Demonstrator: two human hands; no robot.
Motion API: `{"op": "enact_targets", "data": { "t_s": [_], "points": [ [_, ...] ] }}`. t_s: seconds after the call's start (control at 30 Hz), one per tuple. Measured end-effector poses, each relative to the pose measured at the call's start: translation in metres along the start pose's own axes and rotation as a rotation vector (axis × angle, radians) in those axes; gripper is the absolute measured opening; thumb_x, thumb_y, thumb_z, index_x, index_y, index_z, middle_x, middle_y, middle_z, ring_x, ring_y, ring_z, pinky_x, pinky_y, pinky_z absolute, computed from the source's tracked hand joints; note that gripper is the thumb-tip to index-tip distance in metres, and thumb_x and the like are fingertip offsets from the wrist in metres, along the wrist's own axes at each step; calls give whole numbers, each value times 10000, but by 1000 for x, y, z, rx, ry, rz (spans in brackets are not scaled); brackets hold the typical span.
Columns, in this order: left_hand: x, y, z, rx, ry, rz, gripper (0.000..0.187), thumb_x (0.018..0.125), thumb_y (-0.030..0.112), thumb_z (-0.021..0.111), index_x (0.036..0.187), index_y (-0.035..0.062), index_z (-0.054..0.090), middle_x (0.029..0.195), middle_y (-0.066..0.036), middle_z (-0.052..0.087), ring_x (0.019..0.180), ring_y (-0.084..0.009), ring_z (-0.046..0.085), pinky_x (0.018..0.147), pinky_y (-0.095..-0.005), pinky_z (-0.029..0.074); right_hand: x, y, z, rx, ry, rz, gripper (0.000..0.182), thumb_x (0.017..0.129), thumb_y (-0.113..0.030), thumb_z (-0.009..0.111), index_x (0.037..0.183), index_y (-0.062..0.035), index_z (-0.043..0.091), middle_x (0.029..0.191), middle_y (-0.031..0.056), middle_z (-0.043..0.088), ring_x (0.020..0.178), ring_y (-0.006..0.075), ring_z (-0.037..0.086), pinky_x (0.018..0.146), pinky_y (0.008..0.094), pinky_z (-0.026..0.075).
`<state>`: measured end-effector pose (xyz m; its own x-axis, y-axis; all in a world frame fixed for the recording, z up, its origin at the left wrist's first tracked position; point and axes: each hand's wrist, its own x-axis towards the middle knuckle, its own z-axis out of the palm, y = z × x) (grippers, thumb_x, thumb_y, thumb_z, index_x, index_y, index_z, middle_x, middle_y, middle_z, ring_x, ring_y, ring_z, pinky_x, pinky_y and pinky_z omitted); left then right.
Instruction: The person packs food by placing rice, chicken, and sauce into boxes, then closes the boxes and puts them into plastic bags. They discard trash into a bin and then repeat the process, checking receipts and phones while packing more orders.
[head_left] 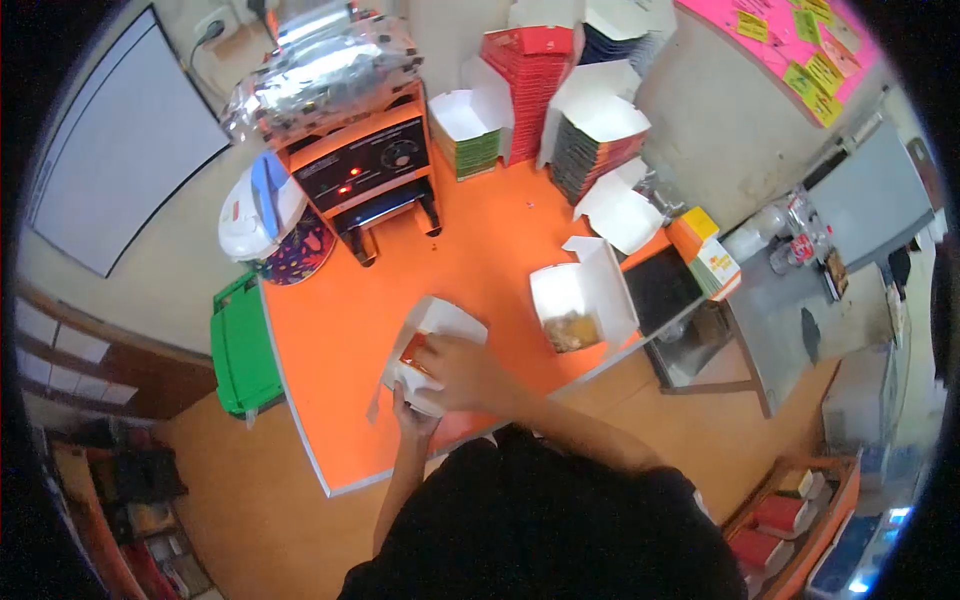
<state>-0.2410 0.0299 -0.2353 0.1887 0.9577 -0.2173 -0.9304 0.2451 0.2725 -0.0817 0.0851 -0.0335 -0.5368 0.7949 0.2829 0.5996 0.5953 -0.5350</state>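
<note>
Left hand (416, 422), fingers grasping the near side of an open carton (452, 317) at the bench (325, 400), best held steady; right hand (455, 372), fingers at red-orange contents (411, 349), grip unclear; second carton (556, 290), food (572, 332) inside, apart.

- Orange table (480, 235): at its far-left corner, a lidded bucket (295, 248) with a blue utensil (265, 190) on top.
- Beside that, near the far edge, a black-and-orange machine (370, 165) with red lights lit and shiny clear plastic (325, 80) over it.
- Along the far edge, open-topped stacks of nested cartons: green-sided (476, 157), red (528, 90) and dark-and-red (590, 160).
- Towards the right corner, a dark flat panel (662, 290) and an orange-and-white carton (708, 255).
- Against the left edge, a green bin (246, 350).
- On the wall, a pink sheet (785, 35) with yellow-green notes.
</note>
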Motion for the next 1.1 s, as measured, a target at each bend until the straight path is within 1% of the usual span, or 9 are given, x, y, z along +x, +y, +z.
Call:
{"op": "enact_targets", "data": {
  "t_s": [0.03,0.13,0.33,0.53,0.63,0.77,0.87,0.93,1.1],
  "points": [
    [3,-3,2,-9,-41,-14,675,899,550,488,1416,137,359,1388,-89,457,1263,-295,450,1037,-507,378,-2,1,31,-280,47,27,250,765,-159,635,953,2,600,940,147,618,911,256,630,781,395,502],
    [9,-14,30,-34,62,3,678,892,589,483,1398,149,385,1357,-75,482,1252,-282,458,1016,-494,395,-8,46,84,-285,-39,112,272,753,-197,648,925,8,597,924,160,598,915,281,614,758,416,501],
    [17,-28,41,-46,211,-32,625,894,576,494,1343,146,439,1285,-72,521,1217,-279,481,1011,-485,393,-19,46,65,-334,256,139,290,747,-217,620,942,-3,612,872,123,610,887,283,597,788,395,485],
    [25,-40,48,40,101,-63,567,903,535,510,1308,139,472,1264,-81,529,1188,-276,497,981,-483,424,-26,70,80,-512,190,-42,266,779,-239,601,891,1,625,855,120,614,875,264,600,789,394,473],
    [41,-51,35,159,38,47,557,907,525,502,1294,126,487,1260,-85,539,1177,-270,513,957,-478,450,-26,57,70,-329,357,-305,209,774,-246,610,819,-44,637,828,107,616,852,251,603,767,398,470],
    [46,-46,31,37,131,-94,505,876,417,552,1264,95,513,1202,-85,586,1115,-272,563,937,-460,475,-18,85,11,-127,-111,61,102,754,-155,592,791,-66,627,846,130,620,815,297,599,731,421,472],
    [41,-38,15,31,56,-114,485,840,328,580,1248,72,522,1156,-87,613,1075,-276,587,929,-456,483,-11,202,-12,-250,212,125,356,660,-108,654,1004,-47,587,952,152,602,864,360,602,700,459,500],
    [38,-33,8,69,92,-114,487,819,284,589,1244,58,520,1138,-89,621,1064,-282,592,931,-462,481,-5,272,-15,-589,-297,328,532,644,-123,678,1160,-85,554,976,105,623,956,321,609,763,447,525],
    [28,-22,12,87,210,-138,483,837,277,580,1258,54,499,1181,-95,596,1108,-281,567,950,-466,466,-5,347,-15,-302,-546,274,443,774,-177,618,1214,-158,571,1095,109,633,1096,308,559,880,439,490]
  ]
}}
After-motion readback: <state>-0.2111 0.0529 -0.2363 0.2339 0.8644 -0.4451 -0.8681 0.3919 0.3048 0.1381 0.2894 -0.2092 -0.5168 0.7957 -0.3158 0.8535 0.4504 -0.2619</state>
